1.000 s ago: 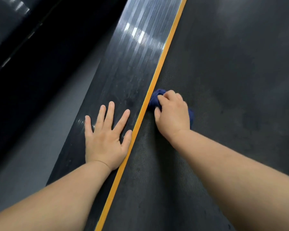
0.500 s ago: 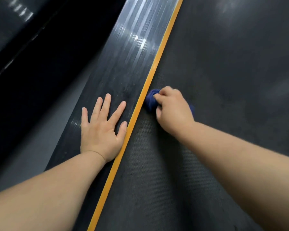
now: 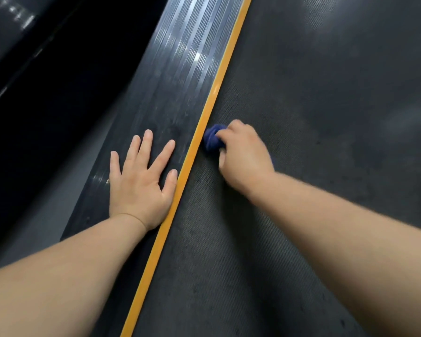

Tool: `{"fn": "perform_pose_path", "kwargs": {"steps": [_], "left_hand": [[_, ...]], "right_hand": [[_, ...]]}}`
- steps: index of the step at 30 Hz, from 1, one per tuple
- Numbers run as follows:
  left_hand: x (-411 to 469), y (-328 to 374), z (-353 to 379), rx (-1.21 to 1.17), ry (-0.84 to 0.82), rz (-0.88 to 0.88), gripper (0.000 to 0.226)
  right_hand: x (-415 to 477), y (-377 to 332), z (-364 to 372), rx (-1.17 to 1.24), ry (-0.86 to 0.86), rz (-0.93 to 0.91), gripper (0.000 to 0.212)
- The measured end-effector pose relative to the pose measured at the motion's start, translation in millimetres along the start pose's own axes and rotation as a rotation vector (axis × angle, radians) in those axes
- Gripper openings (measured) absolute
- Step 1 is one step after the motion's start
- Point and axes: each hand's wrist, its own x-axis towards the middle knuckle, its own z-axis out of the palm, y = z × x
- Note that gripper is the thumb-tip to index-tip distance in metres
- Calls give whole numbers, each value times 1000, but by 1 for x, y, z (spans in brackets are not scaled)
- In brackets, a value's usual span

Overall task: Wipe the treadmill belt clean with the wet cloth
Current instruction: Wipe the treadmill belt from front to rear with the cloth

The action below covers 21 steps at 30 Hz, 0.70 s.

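— Treadmill belt [image 3: 314, 215] fills my view from six o'clock up to one. Where do your hands sit?

— Nearest me, at about nine o'clock of centre, my left hand [image 3: 141, 181] lies palm down on the ribbed side rail [image 3: 180, 76], fingers straight and spread, holding nothing. I judge it is there to prop my weight while I lean in. Its thumb lies just beside the orange strip [image 3: 204, 122].

— And the cloth?

— The blue cloth [image 3: 212, 139] sits on the belt a little above centre, toward twelve, just beside that strip. My right hand [image 3: 243, 159], at three of centre, has its fingers curled round it, and most of it is hidden beneath. Bunching it up, I think, lets me bear down along the belt's edge.

— How does the belt look?

— Dark and finely dimpled, with a few dull specks close to me. Farther off, toward one o'clock, paler hazy patches show. Whether they are damp or dust I cannot tell.
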Motion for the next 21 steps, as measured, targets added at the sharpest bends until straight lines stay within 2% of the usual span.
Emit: {"fn": "perform_pose_path", "kwargs": {"steps": [5, 7, 10, 11, 13, 16, 18, 21], "left_hand": [[0, 2, -2, 1, -6, -11, 58], [0, 3, -3, 1, -21, -12, 59], [-1, 9, -4, 16, -35, -8, 65], [0, 14, -4, 5, -42, -19, 68], [2, 24, -2, -11, -43, -57, 72], [5, 31, 2, 24, -12, -87, 72], [5, 30, 4, 42, -3, -82, 73], [4, 29, 5, 67, -7, -75, 73]], "right_hand": [[-67, -13, 2, 135, -188, -175, 26], [-51, -6, -10, 131, -134, -70, 24], [-1, 28, -42, 194, -19, 291, 29], [11, 41, -51, 164, -16, 358, 31], [16, 53, -57, -26, -21, 341, 31], [-8, 55, -33, -252, 105, 171, 38], [-16, 57, -18, -269, 137, 183, 51], [-5, 60, -9, -168, 187, 207, 35]]}}
